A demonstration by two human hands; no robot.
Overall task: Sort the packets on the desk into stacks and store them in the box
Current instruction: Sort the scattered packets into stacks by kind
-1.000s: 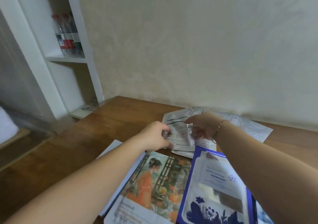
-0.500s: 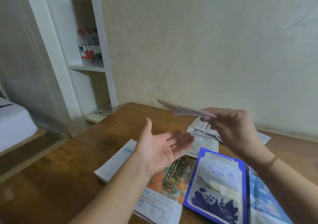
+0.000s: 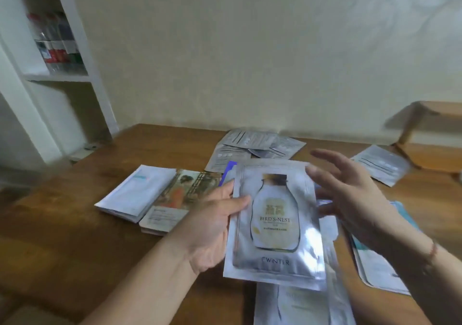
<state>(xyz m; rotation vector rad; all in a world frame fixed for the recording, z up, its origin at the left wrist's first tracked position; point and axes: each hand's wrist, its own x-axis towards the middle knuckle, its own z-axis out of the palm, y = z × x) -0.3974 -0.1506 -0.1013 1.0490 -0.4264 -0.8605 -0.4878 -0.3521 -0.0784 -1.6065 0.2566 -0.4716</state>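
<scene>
**One silver packet up, the rest still spread on the desk**

Right now, two hands in shot. Left hand [image 3: 212, 227] pinching a silver packet [image 3: 275, 224], thumb across its front edge, fingers tucked behind; bottle picture and "BIRD'S-NEST" facing up, held just above the desk [image 3: 75, 224]. Right hand [image 3: 355, 197] beside the packet's right edge, fingers spread and straight, gripping nothing; cannot tell whether the palm touches the foil.

Counting the rest: one white stack [image 3: 137, 194] at left, several packets thick, exact number unreadable from its edge. Just right of it, one packet with an orange-robed figure [image 3: 182, 194], more layers under it, upper corner hidden by the left hand. One blue packet [image 3: 231, 166], only a sliver peeking above the held one. One loose pile of grey packets [image 3: 257, 144] near the wall, overlapping, too blurred to count. One lone grey packet [image 3: 382, 164] far right. Pale blue-and-white packets [image 3: 380, 267] partly hidden by the right forearm. Another silver bottle packet [image 3: 295, 307] below, cut off by the bottom edge.

Bottles [image 3: 57, 47] on the white shelf [image 3: 57, 77], smeared, perhaps three. Wooden stand [image 3: 430, 154] at right, cropped.
</scene>
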